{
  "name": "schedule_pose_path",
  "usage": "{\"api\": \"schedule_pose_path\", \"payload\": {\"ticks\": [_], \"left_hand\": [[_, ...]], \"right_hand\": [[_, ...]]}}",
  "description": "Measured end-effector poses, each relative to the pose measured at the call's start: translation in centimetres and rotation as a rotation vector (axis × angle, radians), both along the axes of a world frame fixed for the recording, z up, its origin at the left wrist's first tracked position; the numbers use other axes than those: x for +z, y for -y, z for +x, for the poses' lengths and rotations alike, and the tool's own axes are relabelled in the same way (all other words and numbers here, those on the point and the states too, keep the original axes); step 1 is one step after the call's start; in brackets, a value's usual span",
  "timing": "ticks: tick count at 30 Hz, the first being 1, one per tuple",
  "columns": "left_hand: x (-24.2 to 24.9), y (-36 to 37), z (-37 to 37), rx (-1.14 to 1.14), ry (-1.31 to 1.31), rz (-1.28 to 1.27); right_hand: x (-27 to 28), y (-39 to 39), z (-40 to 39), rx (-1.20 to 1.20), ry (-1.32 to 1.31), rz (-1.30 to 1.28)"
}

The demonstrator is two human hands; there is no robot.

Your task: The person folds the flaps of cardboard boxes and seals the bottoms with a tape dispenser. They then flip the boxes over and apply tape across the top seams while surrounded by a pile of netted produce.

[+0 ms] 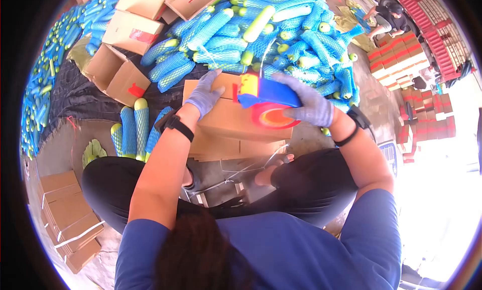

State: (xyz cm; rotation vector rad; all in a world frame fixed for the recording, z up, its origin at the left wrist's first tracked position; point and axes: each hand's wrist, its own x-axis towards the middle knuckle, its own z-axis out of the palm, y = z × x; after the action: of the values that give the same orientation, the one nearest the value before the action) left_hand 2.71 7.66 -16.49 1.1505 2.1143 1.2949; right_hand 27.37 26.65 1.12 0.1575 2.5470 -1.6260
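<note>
In the head view my right hand [312,102], in a grey-lilac glove, is wrapped round a blue and yellow tape gun [276,93] with a roll of red tape [273,116]. The tape gun is over the right part of a closed cardboard box [226,116] in front of me. At the box's left side lies my left hand [205,95], gloved too, with its thumb and fingers apart on the cardboard. Flat cardboard [213,147] is underneath the box, between my legs.
Beyond the box lies a big heap of long green gourds in blue nets [216,44]. Open cartons [118,74] stand at the left, above netted gourds [141,127]. Tied flat cartons [70,209] lie lower left. At upper right a person [394,19] sits by taped boxes [401,56].
</note>
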Motion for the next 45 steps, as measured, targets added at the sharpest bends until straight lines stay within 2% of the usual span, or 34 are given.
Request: {"api": "schedule_pose_path", "payload": {"ticks": [2,3,5,6,9,11,12,13,14,15,17,18,19,21,22,24,26,28,29,31,33,34,36,37,38,39,41,42,44,45], "left_hand": [[0.4,-0.1,0.4,0.015,-0.036,-0.002],[0.6,-0.2,0.4,0.021,-0.031,0.0],[0.8,-0.2,0.7,0.044,0.03,0.007],[0.9,-0.3,0.9,0.048,0.035,0.008],[0.7,-0.3,0.8,0.085,-0.008,0.005],[1.9,0.3,1.5,0.203,-0.261,-0.023],[2.6,0.5,1.5,0.334,-0.317,-0.116],[5.4,1.1,2.1,0.46,-0.371,-0.214],[5.2,1.6,2.3,0.51,-0.587,-0.058],[5.0,1.3,2.3,0.511,-0.585,-0.058],[6.2,0.2,2.9,0.196,0.481,-0.207],[7.5,0.3,4.0,0.051,0.843,-0.22],[6.7,0.3,4.7,0.057,0.841,-0.22],[4.2,-0.4,5.9,-0.048,1.364,0.135],[4.6,-0.9,7.1,0.085,1.287,0.144],[5.6,-1.6,7.8,0.119,1.205,0.107],[5.3,-2.0,7.8,0.152,1.121,0.073],[4.5,-1.9,7.6,0.287,0.819,0.128],[4.7,-1.4,7.1,0.287,0.819,0.128],[5.0,0.1,5.4,0.459,0.274,0.113],[1.9,1.9,-0.4,0.48,0.292,0.145],[-1.9,4.2,-5.6,0.435,0.016,-0.082],[-3.1,6.8,-8.5,0.55,0.158,-0.148],[-1.5,7.8,-8.0,0.7,0.575,0.019],[-4.2,7.7,-9.4,0.708,0.663,-0.059],[-7.2,7.3,-9.9,0.704,0.656,-0.062],[-8.1,6.4,-7.3,0.741,0.61,0.057],[-7.4,5.9,-5.7,0.718,0.569,0.038],[-21.6,5.9,-10.3,0.448,0.611,-0.102],[-21.1,4.9,-8.6,0.352,0.504,-0.248]], "right_hand": [[1.8,0.2,0.3,0.037,-0.289,0.321],[1.7,-0.2,0.2,0.044,-0.285,0.322],[0.7,-0.8,0.1,0.117,-0.27,0.48],[-0.4,-0.4,0.0,0.094,-0.124,0.527],[-1.3,-1.3,-1.0,0.161,-0.178,0.642],[-1.7,-0.9,-0.9,0.18,-0.259,0.71],[-1.7,-0.9,-0.8,0.166,-0.27,0.697],[-1.6,-0.7,-0.7,0.148,-0.279,0.681],[-1.5,-0.5,-0.6,0.134,-0.289,0.663],[-1.7,-0.7,-0.6,0.136,-0.287,0.663],[-2.1,-1.3,-0.4,0.111,-0.236,0.658],[-2.3,-1.5,-0.3,0.114,-0.239,0.655],[-2.5,-1.6,-0.3,0.123,-0.27,0.662],[-2.6,-1.6,-0.4,0.133,-0.301,0.668],[-2.3,-1.3,-0.5,0.131,-0.344,0.673],[-1.5,-0.7,-0.6,0.126,-0.386,0.683],[0.0,0.4,-1.2,0.212,-0.44,0.502],[-0.4,-0.3,-0.8,0.209,-0.386,0.591],[-0.6,-0.5,-0.7,0.205,-0.331,0.676],[-0.3,-0.1,-0.7,0.195,-0.315,0.738],[0.6,0.6,-0.9,0.179,-0.3,0.8],[0.9,0.9,-1.0,0.159,-0.253,0.837],[0.8,1.0,-1.2,0.141,-0.203,0.871],[0.5,0.8,-1.5,0.172,-0.183,0.901],[0.4,0.8,-1.8,0.203,-0.165,0.93],[0.4,0.8,-2.2,0.196,-0.168,0.927],[0.8,1.3,-2.6,0.218,-0.189,0.935],[0.6,1.4,-2.6,0.215,-0.186,0.932],[0.4,1.1,-3.0,0.218,-0.158,0.934],[0.5,1.1,-3.2,0.22,-0.158,0.939]]}}
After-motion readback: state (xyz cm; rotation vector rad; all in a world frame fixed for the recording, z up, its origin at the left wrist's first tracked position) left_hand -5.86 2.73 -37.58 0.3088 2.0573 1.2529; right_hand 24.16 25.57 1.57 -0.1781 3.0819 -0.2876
